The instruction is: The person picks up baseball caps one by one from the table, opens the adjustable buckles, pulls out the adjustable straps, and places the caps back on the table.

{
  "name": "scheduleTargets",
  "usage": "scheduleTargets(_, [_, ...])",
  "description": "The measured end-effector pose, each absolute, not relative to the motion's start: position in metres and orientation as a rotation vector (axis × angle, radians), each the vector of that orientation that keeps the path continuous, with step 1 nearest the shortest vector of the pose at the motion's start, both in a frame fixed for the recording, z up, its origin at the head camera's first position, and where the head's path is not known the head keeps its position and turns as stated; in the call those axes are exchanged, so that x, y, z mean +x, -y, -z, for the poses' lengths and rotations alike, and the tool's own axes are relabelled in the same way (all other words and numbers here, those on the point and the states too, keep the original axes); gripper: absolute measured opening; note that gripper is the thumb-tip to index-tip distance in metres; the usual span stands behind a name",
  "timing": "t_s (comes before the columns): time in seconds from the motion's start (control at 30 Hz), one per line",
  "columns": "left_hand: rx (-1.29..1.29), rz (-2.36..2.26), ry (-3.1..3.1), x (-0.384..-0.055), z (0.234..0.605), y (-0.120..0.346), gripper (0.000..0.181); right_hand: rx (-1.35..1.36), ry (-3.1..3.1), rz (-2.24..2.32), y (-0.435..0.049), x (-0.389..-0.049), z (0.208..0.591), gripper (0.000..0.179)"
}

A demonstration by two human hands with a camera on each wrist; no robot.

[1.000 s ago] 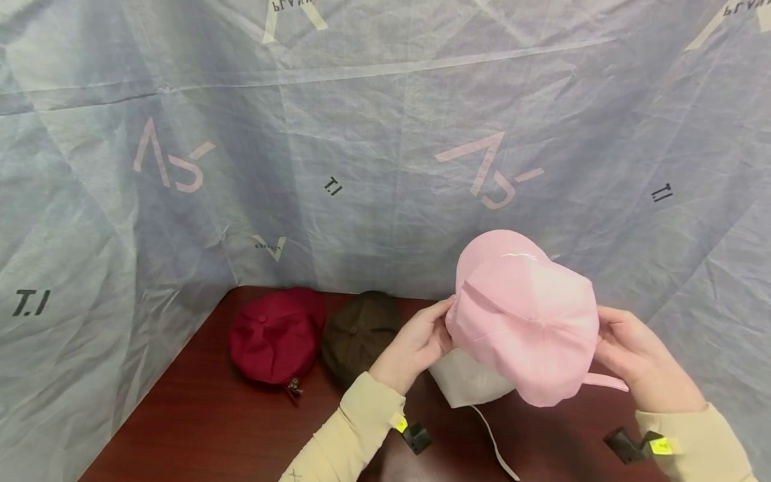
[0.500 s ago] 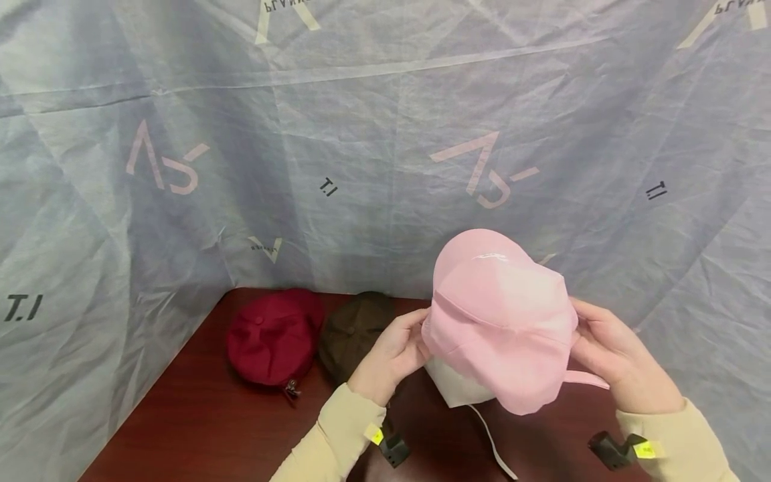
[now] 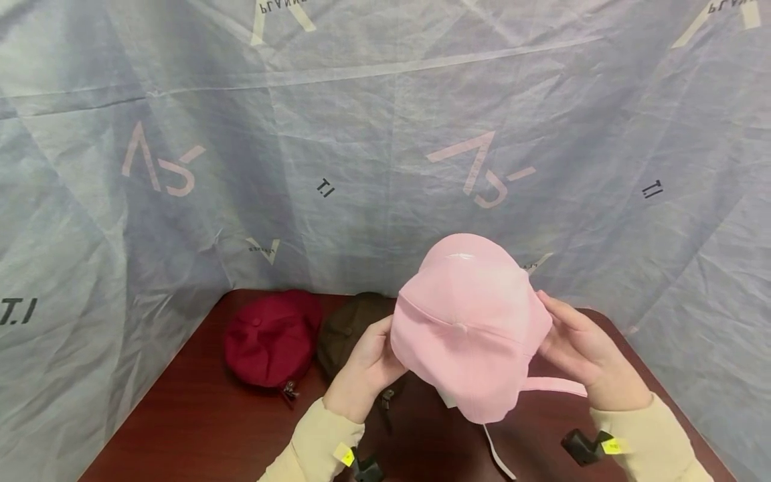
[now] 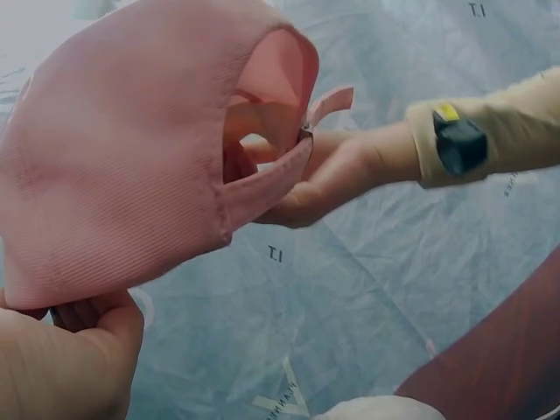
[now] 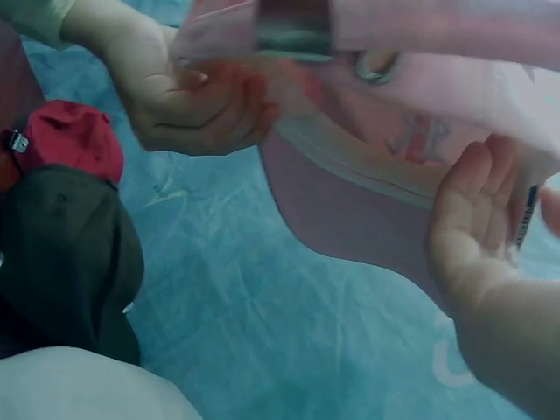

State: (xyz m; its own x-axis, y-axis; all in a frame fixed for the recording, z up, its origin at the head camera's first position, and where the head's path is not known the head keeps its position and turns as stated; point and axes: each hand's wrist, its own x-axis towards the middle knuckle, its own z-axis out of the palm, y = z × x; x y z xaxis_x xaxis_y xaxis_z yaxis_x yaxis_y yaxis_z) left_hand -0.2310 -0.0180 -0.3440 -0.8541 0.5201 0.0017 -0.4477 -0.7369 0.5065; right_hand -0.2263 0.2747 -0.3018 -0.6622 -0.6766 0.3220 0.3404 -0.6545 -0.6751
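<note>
A pink baseball cap (image 3: 470, 335) is held above the table, crown towards me and brim away. My left hand (image 3: 364, 368) grips its left rim, thumb outside. At the opposite rim my right hand (image 3: 593, 361) holds on, and in the right wrist view its fingers (image 5: 472, 166) reach inside the cap. A loose pink strap (image 3: 557, 385) sticks out near the right hand. Below, a white cap (image 4: 385, 409) is mostly hidden in the head view, where its thin white strap (image 3: 495, 455) trails towards me.
On the dark red-brown table (image 3: 181, 408) a crimson cap (image 3: 271, 341) lies at the back left. Next to it is a dark olive cap (image 3: 343, 335), partly behind my left hand. Grey printed cloth (image 3: 361, 134) hangs around the table's back and sides.
Both hands have carried the pink cap to the left, turning it slightly so its brim points more straight away. It now covers more of the white cap. The caps on the table stay put.
</note>
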Motion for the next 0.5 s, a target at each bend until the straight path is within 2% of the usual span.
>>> scheduleTargets(0.37, [0.156, -2.593, -0.65, -0.229, 0.337, 0.032, 0.041, -0.933, -0.752, 2.23, -0.248, -0.223, 0.324, 0.066])
scheduleTargets(0.5, [0.155, -2.62, -0.553, -0.23, 0.336, 0.032, 0.044, -1.107, -0.835, 2.219, -0.239, -0.222, 0.335, 0.054])
